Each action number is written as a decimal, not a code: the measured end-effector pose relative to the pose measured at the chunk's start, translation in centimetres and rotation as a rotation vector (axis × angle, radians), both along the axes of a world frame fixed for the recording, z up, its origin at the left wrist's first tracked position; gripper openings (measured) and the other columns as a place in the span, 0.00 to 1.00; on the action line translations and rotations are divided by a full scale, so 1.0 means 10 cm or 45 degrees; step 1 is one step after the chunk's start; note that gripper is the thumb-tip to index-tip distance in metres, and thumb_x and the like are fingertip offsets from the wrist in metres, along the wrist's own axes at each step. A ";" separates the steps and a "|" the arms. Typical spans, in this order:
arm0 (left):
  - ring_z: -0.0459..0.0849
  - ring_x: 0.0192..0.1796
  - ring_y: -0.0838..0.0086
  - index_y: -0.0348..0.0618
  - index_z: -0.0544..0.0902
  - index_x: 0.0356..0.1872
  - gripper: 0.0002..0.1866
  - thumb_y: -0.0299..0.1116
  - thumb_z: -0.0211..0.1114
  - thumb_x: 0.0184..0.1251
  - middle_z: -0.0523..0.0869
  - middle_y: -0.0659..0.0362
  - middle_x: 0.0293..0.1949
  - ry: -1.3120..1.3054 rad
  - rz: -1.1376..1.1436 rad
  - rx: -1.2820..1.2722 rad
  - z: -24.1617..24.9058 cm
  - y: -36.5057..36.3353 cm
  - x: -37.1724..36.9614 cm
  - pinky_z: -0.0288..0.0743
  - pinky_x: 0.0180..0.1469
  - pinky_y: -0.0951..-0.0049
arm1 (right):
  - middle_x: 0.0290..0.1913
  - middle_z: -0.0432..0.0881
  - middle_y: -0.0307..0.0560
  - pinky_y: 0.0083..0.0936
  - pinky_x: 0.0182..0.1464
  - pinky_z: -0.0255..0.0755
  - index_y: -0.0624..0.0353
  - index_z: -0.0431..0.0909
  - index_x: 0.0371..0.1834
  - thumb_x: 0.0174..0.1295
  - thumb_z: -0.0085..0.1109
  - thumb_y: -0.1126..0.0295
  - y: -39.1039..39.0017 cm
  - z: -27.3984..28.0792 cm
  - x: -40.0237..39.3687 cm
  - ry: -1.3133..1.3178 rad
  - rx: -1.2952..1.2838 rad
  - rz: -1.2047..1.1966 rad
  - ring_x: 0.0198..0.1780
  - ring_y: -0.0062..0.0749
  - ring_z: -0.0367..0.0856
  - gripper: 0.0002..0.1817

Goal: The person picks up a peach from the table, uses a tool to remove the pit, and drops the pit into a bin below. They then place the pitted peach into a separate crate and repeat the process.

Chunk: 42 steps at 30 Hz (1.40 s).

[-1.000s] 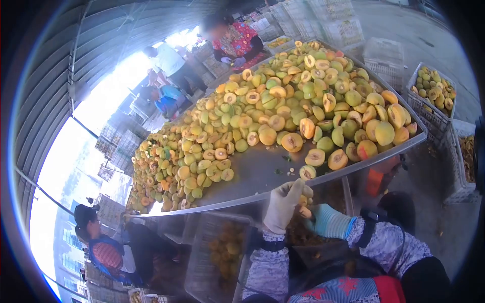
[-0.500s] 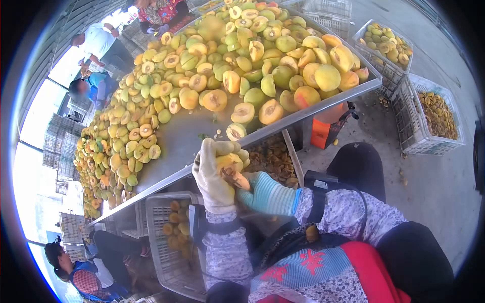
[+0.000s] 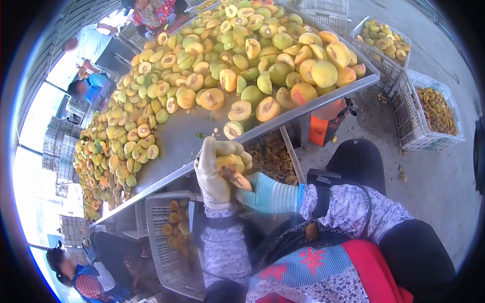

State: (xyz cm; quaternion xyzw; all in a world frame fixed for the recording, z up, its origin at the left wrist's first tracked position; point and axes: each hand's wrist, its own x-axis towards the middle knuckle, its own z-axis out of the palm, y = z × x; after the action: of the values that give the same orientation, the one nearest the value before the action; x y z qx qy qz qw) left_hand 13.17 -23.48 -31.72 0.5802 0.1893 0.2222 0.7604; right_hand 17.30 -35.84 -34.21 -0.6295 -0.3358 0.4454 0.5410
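Head view: the pale-gloved left hand (image 3: 213,177) grasps a yellow fruit (image 3: 230,161) near the edge of a desk (image 3: 177,134) heaped with halved fruits (image 3: 211,99). The teal-striped right hand (image 3: 270,194) sits close against the held one; whether it grips anything, I cannot tell.

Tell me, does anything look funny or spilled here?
The gloves don't match: the left hand wears plain cream, the right hand striped blue. Also, a few scraps lie on the floor outside the crate of brownish pieces, so they look spilled.
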 end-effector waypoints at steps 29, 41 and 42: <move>0.82 0.31 0.61 0.47 0.74 0.31 0.20 0.52 0.53 0.77 0.80 0.55 0.30 -0.353 -0.065 -0.455 -0.04 0.05 0.09 0.79 0.33 0.63 | 0.30 0.84 0.54 0.34 0.38 0.78 0.62 0.77 0.45 0.66 0.56 0.61 -0.06 -0.12 0.03 -0.110 0.053 0.138 0.32 0.40 0.84 0.15; 0.81 0.55 0.61 0.42 0.77 0.59 0.25 0.51 0.60 0.73 0.82 0.54 0.52 -0.393 0.296 -0.562 -0.08 0.53 -0.31 0.78 0.58 0.58 | 0.34 0.87 0.54 0.46 0.40 0.80 0.51 0.80 0.44 0.63 0.59 0.57 0.06 -0.40 0.22 -1.236 -0.555 -0.055 0.38 0.51 0.87 0.13; 0.81 0.54 0.61 0.43 0.77 0.60 0.25 0.52 0.59 0.74 0.81 0.54 0.53 -0.338 0.334 -0.520 -0.05 0.50 -0.37 0.78 0.58 0.58 | 0.33 0.87 0.54 0.46 0.40 0.80 0.51 0.79 0.45 0.63 0.60 0.57 0.09 -0.34 0.20 -1.218 -0.472 -0.157 0.38 0.52 0.87 0.14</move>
State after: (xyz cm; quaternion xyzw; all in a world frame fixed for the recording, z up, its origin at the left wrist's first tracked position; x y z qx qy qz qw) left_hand 9.51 -18.47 -32.25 0.3511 0.2026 0.3500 0.8445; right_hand 19.35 -34.94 -37.63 -0.8666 -0.4235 0.1269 0.2315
